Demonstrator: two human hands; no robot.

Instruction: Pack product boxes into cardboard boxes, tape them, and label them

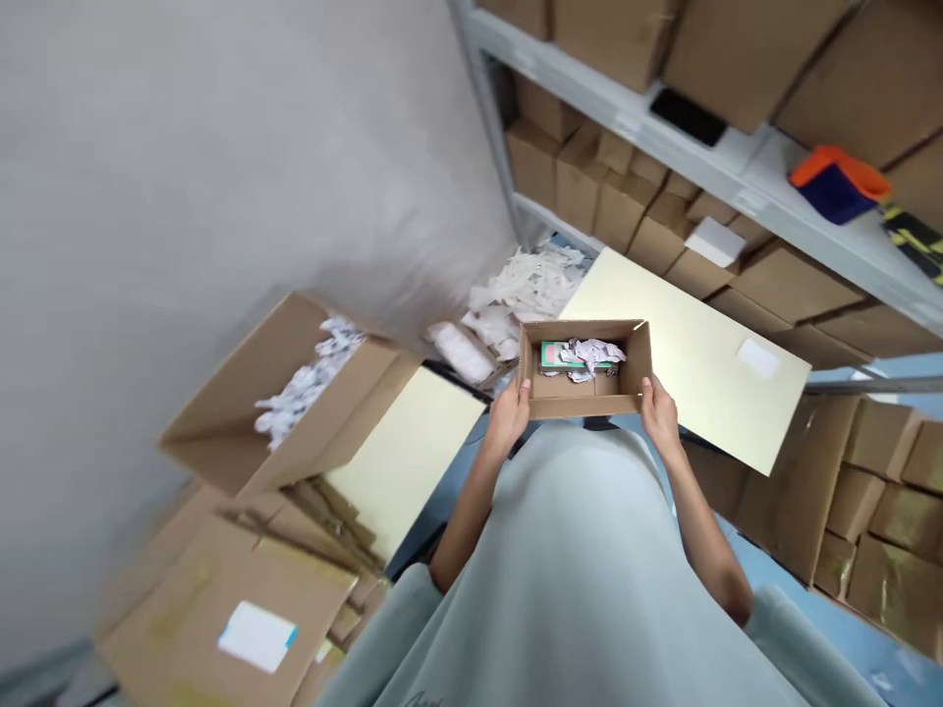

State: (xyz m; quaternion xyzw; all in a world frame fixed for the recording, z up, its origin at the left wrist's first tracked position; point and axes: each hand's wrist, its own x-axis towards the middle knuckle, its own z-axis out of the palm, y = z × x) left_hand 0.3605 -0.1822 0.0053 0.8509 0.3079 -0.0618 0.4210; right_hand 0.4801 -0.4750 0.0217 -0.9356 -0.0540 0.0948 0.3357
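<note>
I hold a small open cardboard box (582, 395) in front of my body, one hand at each end. My left hand (508, 417) grips its left side, thumb on the rim. My right hand (659, 412) grips its right side the same way. Inside the box lie a green and white packet (552, 354) and crumpled white paper (593, 353).
A large open carton (250, 403) with white paper scraps stands at the left. More scraps (526, 285) lie on the floor ahead, beside a pale yellow board (699, 363). Metal shelving (737, 177) with many cartons fills the right. Flattened cardboard (221, 609) lies at the lower left.
</note>
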